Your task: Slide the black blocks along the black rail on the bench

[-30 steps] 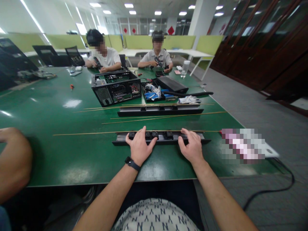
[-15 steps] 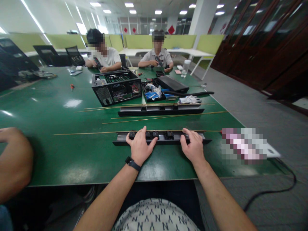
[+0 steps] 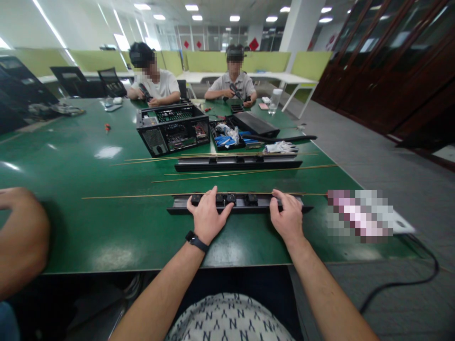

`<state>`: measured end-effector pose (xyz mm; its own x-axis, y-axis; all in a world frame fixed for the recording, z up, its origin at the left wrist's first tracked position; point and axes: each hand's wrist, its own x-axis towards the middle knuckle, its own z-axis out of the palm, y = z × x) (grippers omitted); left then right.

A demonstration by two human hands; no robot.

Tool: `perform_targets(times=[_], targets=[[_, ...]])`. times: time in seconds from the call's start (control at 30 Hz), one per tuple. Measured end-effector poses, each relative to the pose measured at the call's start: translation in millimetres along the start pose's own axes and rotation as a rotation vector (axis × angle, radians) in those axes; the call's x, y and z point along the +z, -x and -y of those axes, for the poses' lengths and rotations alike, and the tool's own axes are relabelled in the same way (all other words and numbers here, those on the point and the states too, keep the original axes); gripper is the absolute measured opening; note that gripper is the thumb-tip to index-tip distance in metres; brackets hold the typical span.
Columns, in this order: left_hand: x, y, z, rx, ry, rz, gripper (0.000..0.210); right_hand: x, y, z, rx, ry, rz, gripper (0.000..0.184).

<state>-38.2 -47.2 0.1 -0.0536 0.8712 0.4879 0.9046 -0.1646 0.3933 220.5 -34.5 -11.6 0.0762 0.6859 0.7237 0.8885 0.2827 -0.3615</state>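
A long black rail [image 3: 206, 210] with a silver channel lies crosswise in front of me, with several small black blocks [image 3: 251, 199] set along it. My left hand [image 3: 207, 208] rests over its left half, fingers and thumb spread around the blocks and pressing on the rail. A thin brass-coloured rod [image 3: 135, 196] runs along the rail's far side and sticks out well past both ends. My right hand [image 3: 287, 210] is at the rail's right end, index finger and thumb bent in at the rod; the exact contact is partly hidden.
Beyond lie a second black rail [image 3: 238, 165], more thin rods [image 3: 213, 177], an opened computer case [image 3: 174, 130], a tray of gloves [image 3: 227, 136] and white gloves [image 3: 280, 147]. A blurred-out item [image 3: 359, 215] sits right. Two people work opposite; another person's arm [image 3: 21, 237] is left.
My right hand has shifted slightly to the right along the rail, and the rod's left end has moved a little right. My left hand stays in place on the rail.
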Motion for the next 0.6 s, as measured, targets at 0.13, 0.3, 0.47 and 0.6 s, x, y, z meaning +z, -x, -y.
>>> perform_targets(times=[0.13, 0.3, 0.47, 0.6], targets=[[0.3, 0.1, 0.1, 0.000, -0.020, -0.001, 0.069, -1.1, -0.6, -0.9, 0.063, 0.014, 0.000, 0.033], [1.7, 0.1, 1.0, 0.002, -0.010, -0.011, 0.071, -3.8, -1.5, -7.9, 0.181, 0.036, -0.027, 0.036], [1.3, 0.2, 1.1, 0.004, -0.003, 0.000, 0.070, -6.7, -3.7, -20.2, 0.304, 0.081, -0.086, 0.039], [0.0, 0.2, 0.5, 0.002, -0.011, 0.004, 0.070, -7.4, -4.9, -29.8, 0.386, 0.117, -0.136, 0.041]])
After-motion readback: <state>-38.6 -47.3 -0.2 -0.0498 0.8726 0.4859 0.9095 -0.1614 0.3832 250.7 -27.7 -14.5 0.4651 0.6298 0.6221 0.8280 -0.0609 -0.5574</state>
